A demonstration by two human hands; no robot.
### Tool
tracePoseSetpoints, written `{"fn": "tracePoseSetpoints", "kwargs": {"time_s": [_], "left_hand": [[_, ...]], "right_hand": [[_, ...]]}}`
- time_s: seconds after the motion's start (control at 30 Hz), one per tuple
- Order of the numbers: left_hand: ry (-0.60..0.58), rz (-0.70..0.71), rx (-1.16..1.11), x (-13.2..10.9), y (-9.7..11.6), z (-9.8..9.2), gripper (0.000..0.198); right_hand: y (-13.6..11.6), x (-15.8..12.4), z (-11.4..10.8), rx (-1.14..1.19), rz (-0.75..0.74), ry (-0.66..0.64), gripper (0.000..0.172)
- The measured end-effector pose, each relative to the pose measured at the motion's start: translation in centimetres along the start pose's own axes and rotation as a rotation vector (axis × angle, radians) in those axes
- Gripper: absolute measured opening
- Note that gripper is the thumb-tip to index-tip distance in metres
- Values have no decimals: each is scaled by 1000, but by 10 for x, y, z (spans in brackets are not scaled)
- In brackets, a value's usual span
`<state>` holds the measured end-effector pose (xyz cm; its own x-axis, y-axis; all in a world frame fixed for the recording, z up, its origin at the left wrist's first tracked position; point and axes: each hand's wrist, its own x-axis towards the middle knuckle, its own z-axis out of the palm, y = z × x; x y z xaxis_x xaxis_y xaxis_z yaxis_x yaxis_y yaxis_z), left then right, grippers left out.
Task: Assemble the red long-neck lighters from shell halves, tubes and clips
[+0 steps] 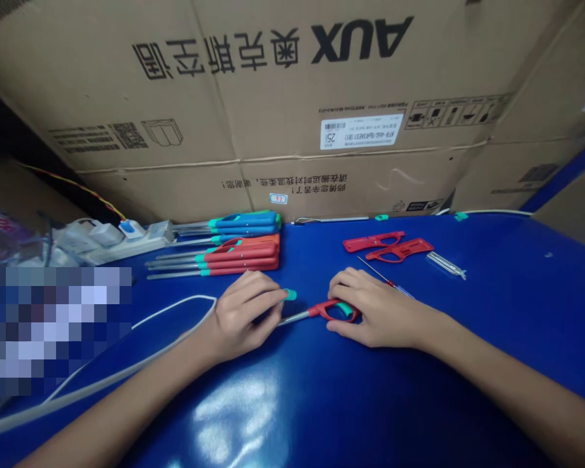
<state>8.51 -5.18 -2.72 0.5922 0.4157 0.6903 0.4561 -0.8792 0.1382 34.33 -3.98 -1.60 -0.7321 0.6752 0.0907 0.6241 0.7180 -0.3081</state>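
"How are our hands posed?"
"Our left hand (246, 314) pinches a green cap (290, 294); our right hand (370, 304) curls, gripping the red lighter (314, 310) between them."
"Beyond?"
"Stacked lighters (241, 258), red casings (405, 249)."

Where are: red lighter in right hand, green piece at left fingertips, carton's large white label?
Red lighter (316, 311): head view, front of red body.
Green piece (291, 294): head view, its exposed end.
Large white label (361, 132): head view, middle of printed face.

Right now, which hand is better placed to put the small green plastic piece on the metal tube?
Left, probably: left hand holds that green piece near the metal tube; right hand holds the red plastic handle.
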Motion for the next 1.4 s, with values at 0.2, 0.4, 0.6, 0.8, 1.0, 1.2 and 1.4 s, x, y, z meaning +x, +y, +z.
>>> {"fn": "tracePoseSetpoints", "kwargs": {"time_s": [0.2, 0.4, 0.6, 0.8, 1.0, 1.2, 1.4], "left_hand": [[8, -12, 47, -3, -6, -2, 23], [48, -63, 93, 0, -10, -6, 17], [101, -84, 152, 0, -9, -8, 15], [209, -144, 344, -4, -16, -7, 14], [180, -187, 384, -7, -27, -8, 13], [132, -187, 386, -8, -35, -12, 5], [113, -174, 370, -7, -34, -10, 5]], "right_hand": [[-6, 3, -2, -33, 102, 14, 22], [-1, 1, -6, -30, 187, 88, 14], [4, -2, -13, -6, 321, 191, 17], [13, -3, -19, 20, 333, 266, 15], [20, -5, -21, 81, 304, 278, 16], [25, -8, -20, 78, 235, 305, 20], [26, -7, -17, 49, 209, 260, 18]]}}
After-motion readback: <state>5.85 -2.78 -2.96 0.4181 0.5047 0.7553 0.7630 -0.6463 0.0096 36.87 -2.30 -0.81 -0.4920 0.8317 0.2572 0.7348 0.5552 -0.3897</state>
